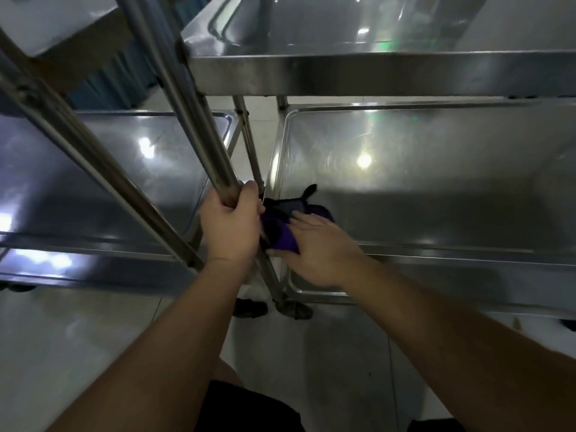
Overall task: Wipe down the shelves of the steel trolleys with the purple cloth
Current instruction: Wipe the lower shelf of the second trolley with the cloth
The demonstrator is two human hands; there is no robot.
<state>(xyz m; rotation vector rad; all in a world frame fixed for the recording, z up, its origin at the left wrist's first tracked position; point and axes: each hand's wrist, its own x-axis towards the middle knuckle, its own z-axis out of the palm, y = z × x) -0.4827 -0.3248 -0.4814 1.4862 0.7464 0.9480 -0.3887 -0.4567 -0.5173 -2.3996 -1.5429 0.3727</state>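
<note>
Fingers of your left hand [229,226] curl tight around an upright steel post [199,120] of the left trolley, beside its lower shelf [93,169]. To the right, your right hand [314,247] lies flat, fingers straight, pressing the purple cloth [282,232] onto the near-left corner of the right trolley's lower shelf [436,188], under its upper shelf [374,73].

Crumpled purple cloth [285,236] at near-left corner of right trolley's lower shelf [436,194] (shiny steel, rimmed)
</note>
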